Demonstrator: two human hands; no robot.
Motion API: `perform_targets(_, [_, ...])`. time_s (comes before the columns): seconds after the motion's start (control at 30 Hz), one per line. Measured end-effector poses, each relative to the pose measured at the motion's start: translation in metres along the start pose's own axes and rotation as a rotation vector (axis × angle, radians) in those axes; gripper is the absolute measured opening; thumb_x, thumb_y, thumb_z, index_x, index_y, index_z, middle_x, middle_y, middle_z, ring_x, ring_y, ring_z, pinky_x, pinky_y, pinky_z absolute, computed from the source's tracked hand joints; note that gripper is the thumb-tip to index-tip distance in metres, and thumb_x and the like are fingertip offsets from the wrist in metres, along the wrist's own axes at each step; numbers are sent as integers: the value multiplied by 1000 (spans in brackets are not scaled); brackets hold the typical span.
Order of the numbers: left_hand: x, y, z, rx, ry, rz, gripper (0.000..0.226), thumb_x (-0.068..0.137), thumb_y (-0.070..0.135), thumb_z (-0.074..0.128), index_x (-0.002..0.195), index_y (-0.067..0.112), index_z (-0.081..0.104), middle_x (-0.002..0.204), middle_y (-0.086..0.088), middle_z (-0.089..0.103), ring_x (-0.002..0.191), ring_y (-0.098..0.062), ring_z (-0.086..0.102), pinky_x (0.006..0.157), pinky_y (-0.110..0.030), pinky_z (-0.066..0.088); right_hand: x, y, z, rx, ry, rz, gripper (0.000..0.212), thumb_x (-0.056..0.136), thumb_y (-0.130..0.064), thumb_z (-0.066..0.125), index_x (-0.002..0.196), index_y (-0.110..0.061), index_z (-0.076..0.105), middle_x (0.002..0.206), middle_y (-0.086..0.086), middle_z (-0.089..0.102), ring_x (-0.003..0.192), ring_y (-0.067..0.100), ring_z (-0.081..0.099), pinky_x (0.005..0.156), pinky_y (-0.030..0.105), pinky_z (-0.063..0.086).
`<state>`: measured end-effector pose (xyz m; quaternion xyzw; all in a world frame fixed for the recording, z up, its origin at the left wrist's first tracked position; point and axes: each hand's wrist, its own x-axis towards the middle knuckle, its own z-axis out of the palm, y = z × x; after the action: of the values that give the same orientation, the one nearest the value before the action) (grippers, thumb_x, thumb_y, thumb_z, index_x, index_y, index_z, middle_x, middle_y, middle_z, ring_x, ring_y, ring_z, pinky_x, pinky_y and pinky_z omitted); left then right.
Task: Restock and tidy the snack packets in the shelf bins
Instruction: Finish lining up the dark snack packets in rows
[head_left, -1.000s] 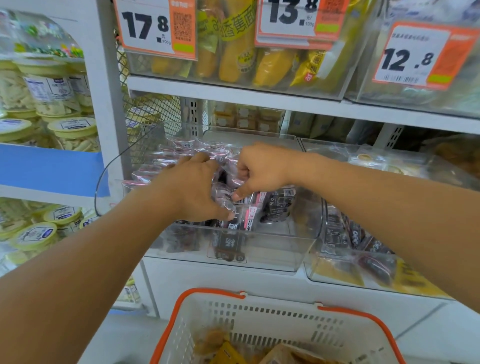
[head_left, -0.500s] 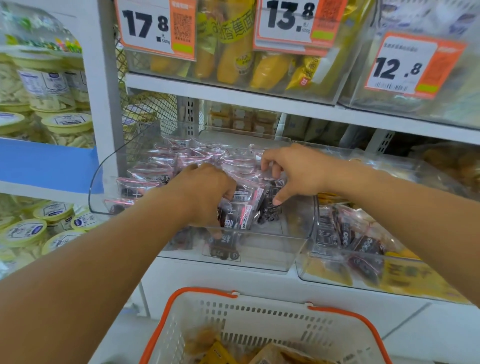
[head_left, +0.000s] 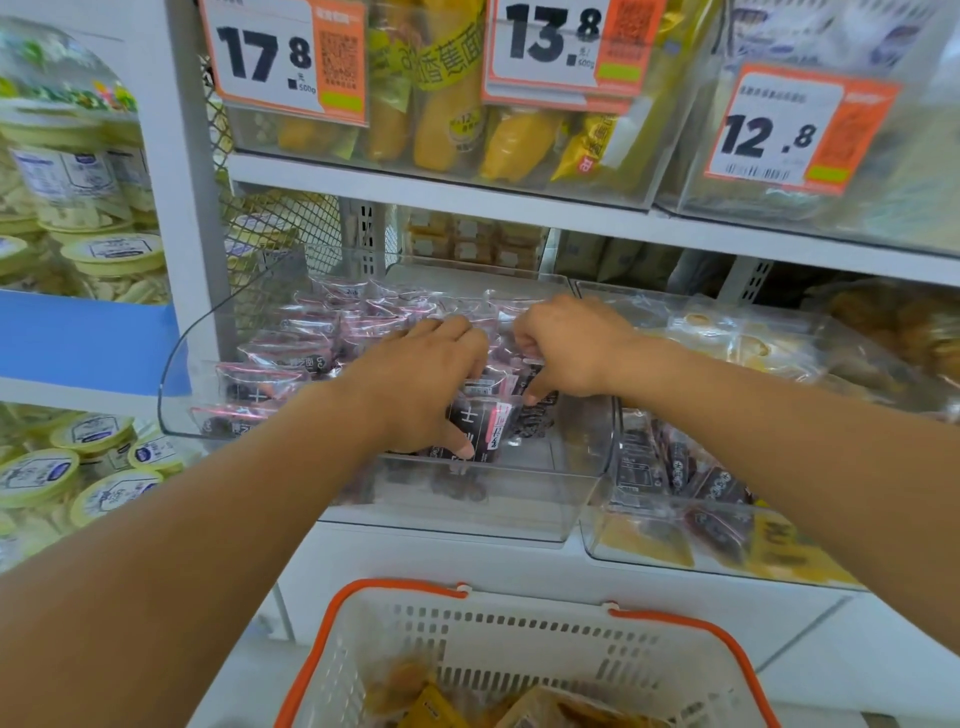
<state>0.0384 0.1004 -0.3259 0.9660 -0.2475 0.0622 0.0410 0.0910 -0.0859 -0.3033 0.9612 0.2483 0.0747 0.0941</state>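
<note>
Two bare forearms enter the head view from the bottom corners, one from the lower left and one from the right edge. Neither arm shows a sleeve, cuff, glove, watch, bracelet or ring: the arms are uncovered from the frame edge to the fingers. The left hand (head_left: 423, 387) shows its back, with knuckles and a short, plain thumbnail near the thumb tip. The right hand (head_left: 569, 348) also shows its back and wrist, the knuckles forming a rounded ridge. The fingers (head_left: 449, 332) look unadorned, with short nails where any can be made out.
</note>
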Motion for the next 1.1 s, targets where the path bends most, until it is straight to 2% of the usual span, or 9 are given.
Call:
perform_targets(0.3, [-1, -16, 2, -151, 26, -66, 49, 63, 43, 90, 102, 27, 65, 109, 6, 60, 105, -18, 53, 82, -33, 47, -47, 8, -61, 219, 188, -49, 41, 82, -31, 80, 73, -22, 42, 72, -4, 49, 64, 14, 47, 57, 33, 32])
perform_targets(0.4, [-1, -19, 2, -238, 42, -95, 46, 63, 37, 91, 102, 25, 71, 116, 3, 67, 98, -17, 58, 81, -29, 45, -70, 11, -86, 407, 154, -116, 40, 82, -26, 80, 72, -18, 42, 64, -7, 45, 57, 15, 50, 57, 36, 46])
perform_targets(0.53, [0, -23, 4, -334, 72, -108, 31, 68, 27, 89, 97, 23, 77, 103, 6, 71, 95, -16, 63, 90, -36, 51, -71, -6, -73, 563, 90, -192, 38, 80, -24, 83, 74, -17, 46, 66, -12, 47, 55, 0, 50, 55, 14, 45])
perform_targets(0.67, [3, -30, 4, -455, 116, -81, 17, 77, 0, 78, 83, 15, 79, 69, 13, 67, 63, 0, 59, 67, -21, 46, -45, -44, -23, 669, -39, -171, 19, 84, -17, 80, 83, -19, 62, 81, 1, 66, 77, 15, 68, 60, 28, 57])
perform_targets(0.7, [2, -31, 2, -479, 118, -85, 23, 79, -5, 73, 84, 17, 80, 67, 14, 66, 59, 5, 57, 63, -16, 46, -40, -51, -11, 737, -100, -161, 11, 87, -12, 78, 91, -13, 67, 85, 6, 71, 79, 19, 71, 59, 28, 59])
perform_targets(0.77, [-1, -33, -1, -541, 109, -83, 24, 82, -3, 71, 84, 20, 79, 65, 12, 68, 53, 5, 57, 57, -11, 47, -34, -60, 2, 773, -86, -173, 13, 88, -9, 76, 100, -8, 74, 83, 3, 73, 72, 5, 70, 56, 17, 54])
perform_targets(0.87, [-4, -34, -5, -608, 42, -55, 23, 86, 2, 70, 82, 22, 79, 68, 6, 72, 54, 1, 59, 59, -18, 52, -30, -65, 1, 696, -54, -220, 18, 88, -11, 76, 106, -12, 77, 80, -10, 69, 62, -7, 61, 61, 9, 50])
perform_targets(1.0, [-7, -33, -5, -552, 13, -56, 35, 88, 3, 63, 70, 31, 71, 69, 5, 71, 64, -8, 61, 67, -29, 54, -27, -63, -13, 525, -64, -278, 16, 88, -15, 76, 103, -18, 80, 90, -15, 72, 76, -2, 61, 72, 3, 43])
perform_targets(1.1, [-10, -31, -3, -567, 34, -95, 18, 96, 19, 60, 85, 24, 73, 91, -7, 72, 82, -24, 67, 81, -43, 57, -31, -49, -22, 786, 299, 56, 17, 92, -28, 72, 90, -13, 79, 83, -7, 75, 76, 5, 68, 72, 13, 47])
